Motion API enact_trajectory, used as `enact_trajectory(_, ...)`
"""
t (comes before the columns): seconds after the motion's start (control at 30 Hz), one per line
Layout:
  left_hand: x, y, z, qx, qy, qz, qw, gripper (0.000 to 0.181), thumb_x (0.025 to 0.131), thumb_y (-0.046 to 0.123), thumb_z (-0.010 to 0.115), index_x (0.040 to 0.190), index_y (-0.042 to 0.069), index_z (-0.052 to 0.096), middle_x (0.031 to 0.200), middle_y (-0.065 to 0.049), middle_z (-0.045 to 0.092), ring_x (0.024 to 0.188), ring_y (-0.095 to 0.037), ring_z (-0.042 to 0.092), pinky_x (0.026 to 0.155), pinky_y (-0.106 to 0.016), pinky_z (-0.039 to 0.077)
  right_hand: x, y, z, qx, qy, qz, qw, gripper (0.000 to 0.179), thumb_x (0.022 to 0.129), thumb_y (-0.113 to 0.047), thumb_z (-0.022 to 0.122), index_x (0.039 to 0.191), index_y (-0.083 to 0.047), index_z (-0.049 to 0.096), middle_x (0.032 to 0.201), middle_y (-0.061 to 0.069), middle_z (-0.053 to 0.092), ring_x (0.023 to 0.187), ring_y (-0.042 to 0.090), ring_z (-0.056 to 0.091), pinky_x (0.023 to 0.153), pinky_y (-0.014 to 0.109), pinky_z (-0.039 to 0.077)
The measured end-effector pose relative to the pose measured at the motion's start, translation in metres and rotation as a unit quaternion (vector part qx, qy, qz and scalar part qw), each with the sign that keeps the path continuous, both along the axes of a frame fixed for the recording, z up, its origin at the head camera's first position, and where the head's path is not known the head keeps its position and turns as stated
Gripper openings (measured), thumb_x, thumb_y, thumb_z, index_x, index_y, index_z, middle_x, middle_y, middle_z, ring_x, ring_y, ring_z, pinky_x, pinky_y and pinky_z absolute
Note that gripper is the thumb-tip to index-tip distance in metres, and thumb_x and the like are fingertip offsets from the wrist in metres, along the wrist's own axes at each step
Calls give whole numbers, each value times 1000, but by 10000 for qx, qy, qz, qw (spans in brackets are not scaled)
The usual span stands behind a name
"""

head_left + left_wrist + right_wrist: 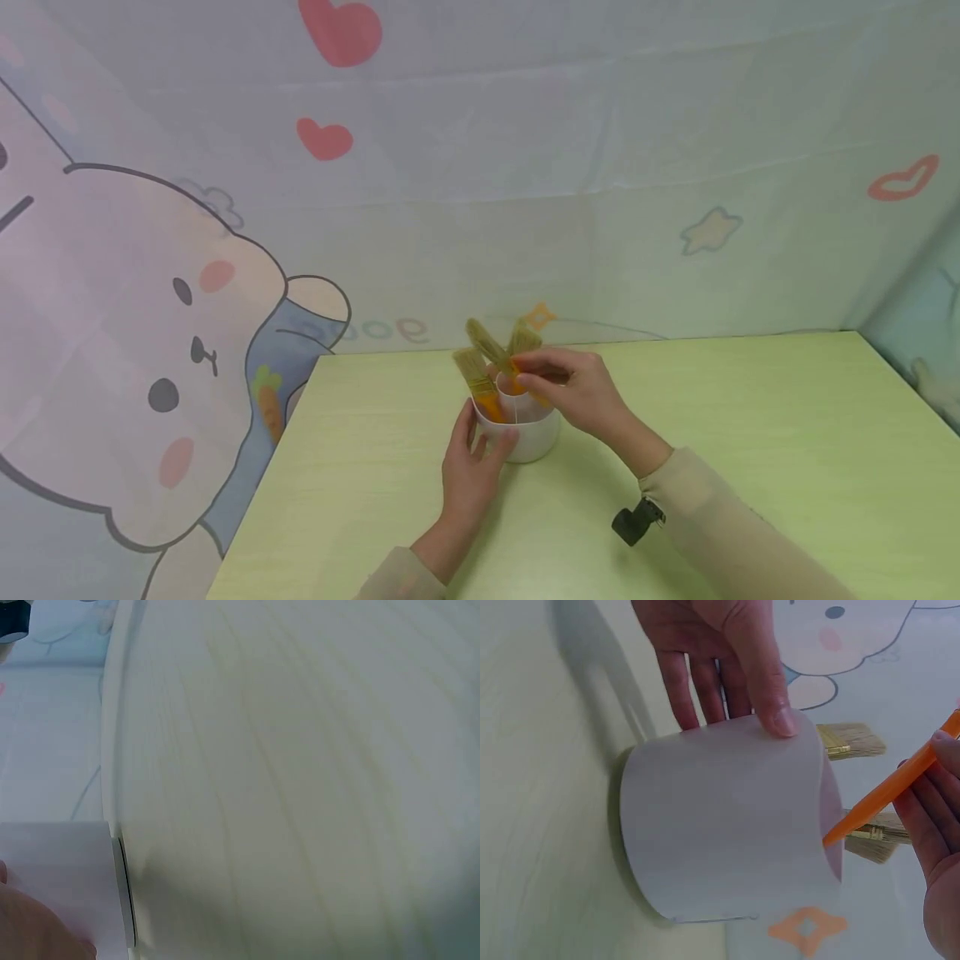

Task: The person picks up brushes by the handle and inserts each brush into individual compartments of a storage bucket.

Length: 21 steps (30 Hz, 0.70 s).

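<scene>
A white rounded holder point(536, 440) with inner dividers stands on the table. My left hand point(472, 471) grips its left side, the thumb on the front wall; the left wrist view catches only part of this hand point(37, 930) against the white wall. My right hand point(577, 392) pinches a paintbrush by its orange handle point(889, 789) above the holder, the handle's tip at the opening. The held brush's bristles lie outside the right wrist view. Another flat paintbrush point(472, 371) leans in the left part of the holder, bristles up. More bristles point(877, 838) show behind the held handle.
The pale yellow-green table point(750, 417) extends on both sides of the holder. Close behind its far edge hangs a printed cloth point(525, 167) with hearts and a cartoon animal. A small black device point(637, 521) is fixed at the right sleeve.
</scene>
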State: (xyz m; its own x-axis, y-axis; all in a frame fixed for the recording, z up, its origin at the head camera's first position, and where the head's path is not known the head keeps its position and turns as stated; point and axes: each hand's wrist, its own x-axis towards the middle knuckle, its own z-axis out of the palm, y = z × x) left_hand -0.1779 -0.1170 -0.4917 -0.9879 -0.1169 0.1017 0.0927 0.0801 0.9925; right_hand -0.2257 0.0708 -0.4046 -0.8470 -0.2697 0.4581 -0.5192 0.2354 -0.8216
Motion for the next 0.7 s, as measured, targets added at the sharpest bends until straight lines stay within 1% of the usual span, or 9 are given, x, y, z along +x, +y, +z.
enact_trajectory(0.13, 0, 0, 1, -29, -30, 7, 10000, 84, 97, 22, 82, 165, 3, 37, 170, -16, 38, 158, -37, 35, 124, -51, 39, 1, -1, -7, 144, 63, -56, 9999, 23, 95, -5, 81, 118, 0, 80, 114, 13, 80, 96, 25, 79, 85, 27, 66)
enact_trajectory(0.3, 0, 0, 2, -34, -26, 58, 10000, 84, 97, 20, 82, 165, 1, 36, 170, -17, 38, 158, -37, 35, 124, -51, 39, 1, -1, -13, 489, 412, -195, 9978, 26, 93, -3, 83, 118, 0, 80, 113, 13, 80, 94, 25, 80, 82, 28, 67)
enact_trajectory(0.43, 0, 0, 2, -75, 40, 55, 9999, 84, 97, 19, 82, 164, -1, 36, 169, -19, 38, 157, -39, 36, 123, -52, 40, 1, -2, -18, 730, 670, -315, 9946, 27, 92, -3, 84, 118, 0, 80, 113, 13, 80, 92, 25, 80, 80, 28, 67)
enact_trajectory(0.7, 0, 0, 2, -78, -7, 20, 10000, 84, 97, 21, 82, 165, 1, 36, 171, -17, 36, 158, -38, 34, 123, -52, 40, 6, -3, -34, 905, 1160, -638, 9871, 27, 90, -4, 85, 117, -1, 80, 113, 12, 81, 92, 25, 80, 79, 34, 68)
